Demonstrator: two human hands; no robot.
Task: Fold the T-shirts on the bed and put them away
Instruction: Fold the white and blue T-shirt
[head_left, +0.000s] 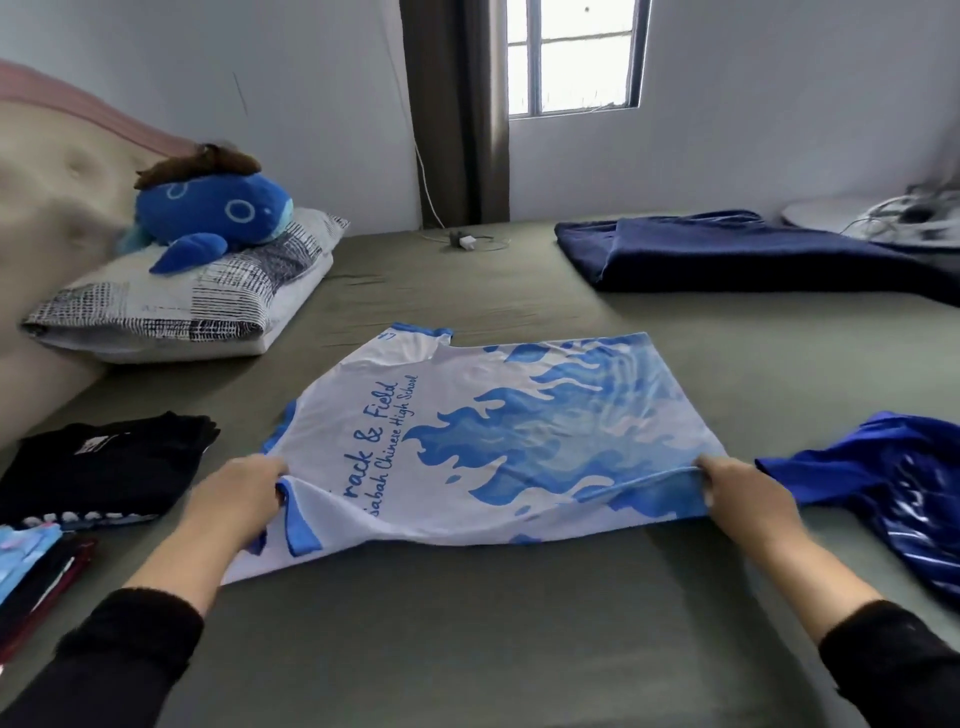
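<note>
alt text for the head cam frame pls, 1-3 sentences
A person's left hand and right hand grip the near edge of a white T-shirt with blue flame print spread on an olive-green bed. Folded dark shirts lie to the left, a crumpled royal-blue shirt to the right, a blue plush toy on a pillow behind.

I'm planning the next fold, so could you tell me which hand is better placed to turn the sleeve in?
Left. The left hand already grips the white T-shirt at its sleeve; the right hand holds the hem end.
</note>
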